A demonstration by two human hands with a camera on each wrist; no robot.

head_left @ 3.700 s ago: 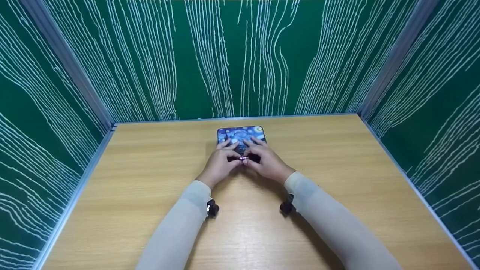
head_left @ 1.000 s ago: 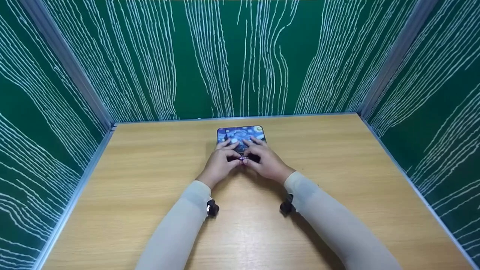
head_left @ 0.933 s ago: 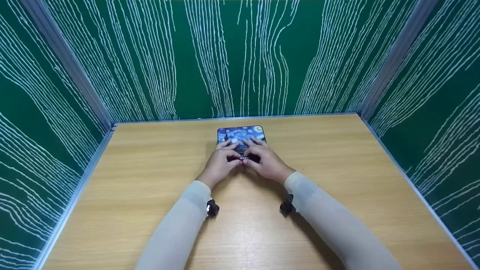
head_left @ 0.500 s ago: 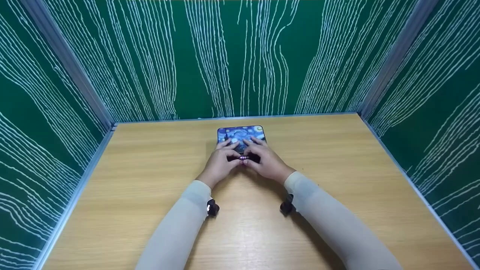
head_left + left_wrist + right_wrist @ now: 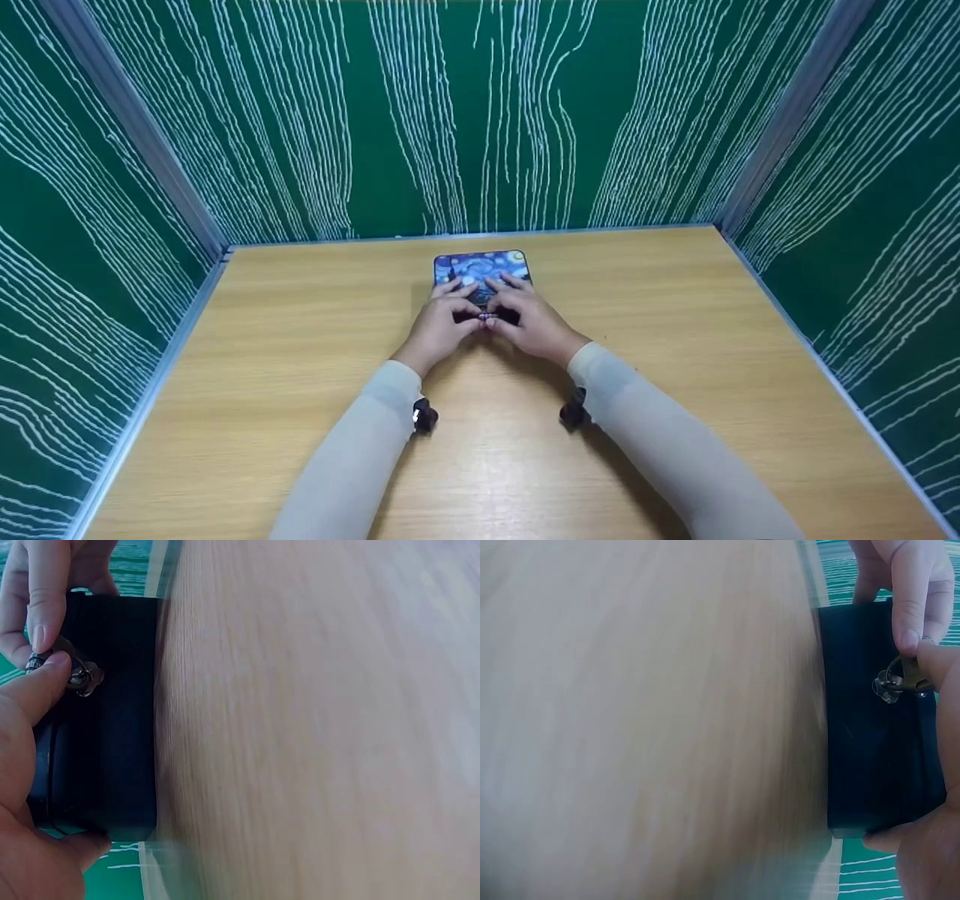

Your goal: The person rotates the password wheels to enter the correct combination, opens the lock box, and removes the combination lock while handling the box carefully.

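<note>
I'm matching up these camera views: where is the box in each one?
Head: near the centre, the picture-topped box, partly covered by the left hand and right hand.
Left wrist: left side, the box's dark front.
Right wrist: right side, the box's dark front.
Shared landmark: the small metal lock between the hands.

At the centre of the head view, the metal fastening (image 5: 485, 316) is too small to read; the left hand (image 5: 438, 328) and right hand (image 5: 534, 323) hide the near part of the box (image 5: 481, 268); both sleeves (image 5: 346, 454) leave at the bottom edge; in the right wrist view, the right edge cuts off the right hand.
</note>
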